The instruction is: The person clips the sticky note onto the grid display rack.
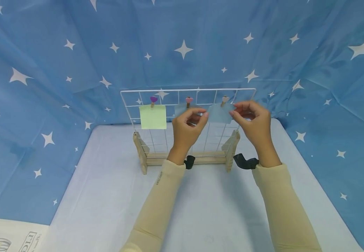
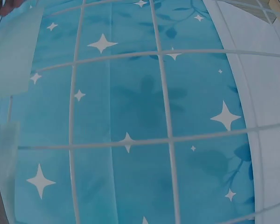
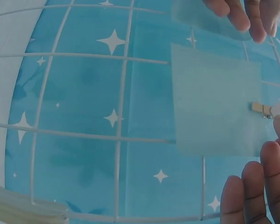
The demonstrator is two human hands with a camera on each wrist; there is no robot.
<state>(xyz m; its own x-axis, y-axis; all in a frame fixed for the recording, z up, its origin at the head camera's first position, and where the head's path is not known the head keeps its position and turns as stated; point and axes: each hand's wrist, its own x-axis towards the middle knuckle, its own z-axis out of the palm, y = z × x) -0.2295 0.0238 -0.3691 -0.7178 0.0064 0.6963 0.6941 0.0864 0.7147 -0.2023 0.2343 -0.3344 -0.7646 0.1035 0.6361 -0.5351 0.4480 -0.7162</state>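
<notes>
A pale blue sheet of paper (image 1: 220, 113) hangs on a white wire grid (image 1: 188, 90) under a wooden clothespin with a white heart (image 1: 224, 100). My left hand (image 1: 186, 127) is beside the sheet's left edge, its thumb and index tips near each other. In the right wrist view, a small gap separates the left fingertips (image 3: 259, 35) from this sheet (image 3: 217, 102). At its right edge is my right hand (image 1: 254, 120), thumb and index tips apart and close by the clothespin (image 3: 261, 108). Another blue sheet (image 1: 180, 109) is partly hidden behind the left hand.
A green sheet (image 1: 153, 117) hangs at left under a purple-heart clothespin (image 1: 153, 100); a pink-heart clothespin (image 1: 188, 100) holds the middle sheet. The grid stands in a wooden base (image 1: 185, 159) on a white table (image 1: 106, 196), before a blue star-patterned cloth (image 1: 156, 31).
</notes>
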